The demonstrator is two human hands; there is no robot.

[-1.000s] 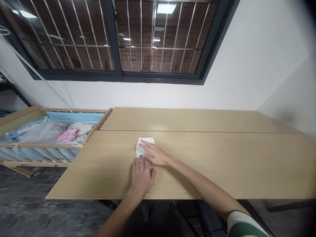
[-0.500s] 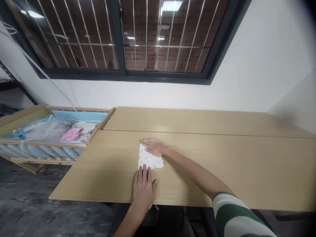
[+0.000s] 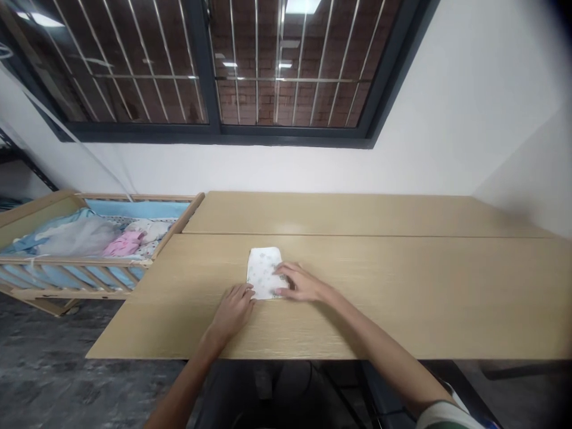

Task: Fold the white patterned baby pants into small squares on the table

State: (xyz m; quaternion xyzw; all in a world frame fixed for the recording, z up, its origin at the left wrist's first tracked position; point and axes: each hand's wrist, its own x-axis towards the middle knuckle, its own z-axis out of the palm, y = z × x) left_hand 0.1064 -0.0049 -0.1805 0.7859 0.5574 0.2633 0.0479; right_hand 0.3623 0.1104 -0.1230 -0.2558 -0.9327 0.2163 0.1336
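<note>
Cloth (image 3: 263, 275), white with a faint print, is spread flat on the pale wood-look surface (image 3: 415, 298). By the left hand (image 3: 233, 308), laid palm down with the fingers kept close together, the cloth is touched at its near-left corner; whether anything is pinched there cannot be told, since the thumb is not clearly shown. The right hand (image 3: 302, 283) is placed at the cloth's right edge, its fingers curled and parted from the thumb by a narrow gap, the fingertips set over the cloth. Just beyond the cloth, the surface is crossed by a straight seam (image 3: 339, 236). Well to the left of the cloth, a wooden crib (image 3: 89, 261) is seen, in which pink fabric (image 3: 124, 244) and pale bedding (image 3: 83, 237) are heaped. Farther beyond the cloth, a dark-framed, barred window (image 3: 208, 71) is set into the white wall (image 3: 286, 170).
</note>
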